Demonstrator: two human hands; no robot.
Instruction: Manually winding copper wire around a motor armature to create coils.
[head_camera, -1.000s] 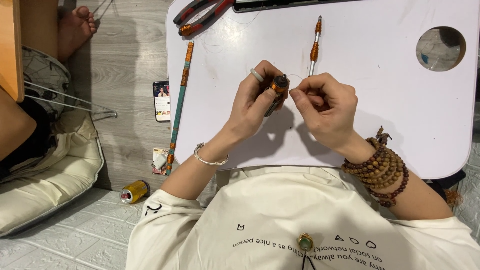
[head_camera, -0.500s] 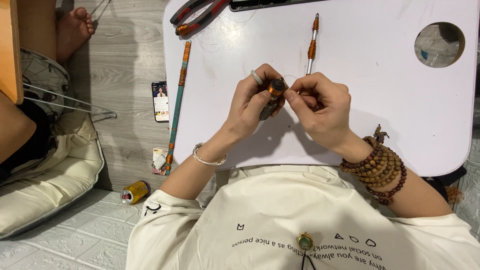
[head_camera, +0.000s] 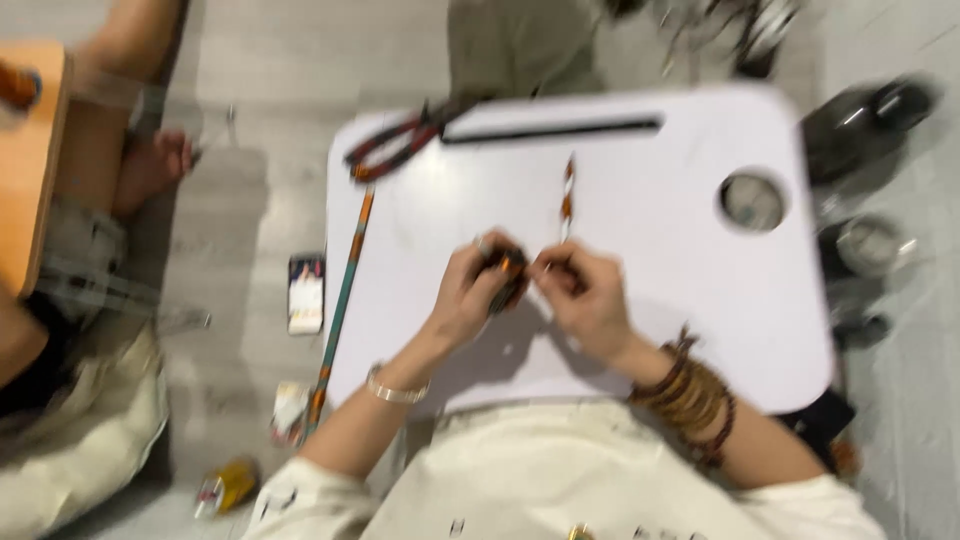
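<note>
The picture was smeared with motion, but the small dark spool (head_camera: 505, 275) with an orange band showed at the middle of the white lap table (head_camera: 640, 330), held just above its top. The left hand (head_camera: 470, 295) was curled shut around that spool, fingers wrapped over it. The right hand (head_camera: 585, 300) sat touching it from the other side, fingertips pinched together; what they pinched was too blurred to tell.

Just beyond the knuckles lay a thin wrapped stick (head_camera: 566, 205) with orange and white bands, pointing away from the person. Red-handled pliers (head_camera: 395, 150) rested at the table's far left corner, and a long banded rod (head_camera: 340, 310) ran along its left edge. A round cup hole (head_camera: 752, 200) opened at the far right. Wooden bead bracelets (head_camera: 690, 395) stacked on the right wrist, a thin bangle (head_camera: 395, 390) on the left.

The grey floor (head_camera: 250, 230) carried a small card (head_camera: 306, 293) and a yellow spool (head_camera: 228, 487). Another person's bare foot (head_camera: 150, 170) rested at the left.
</note>
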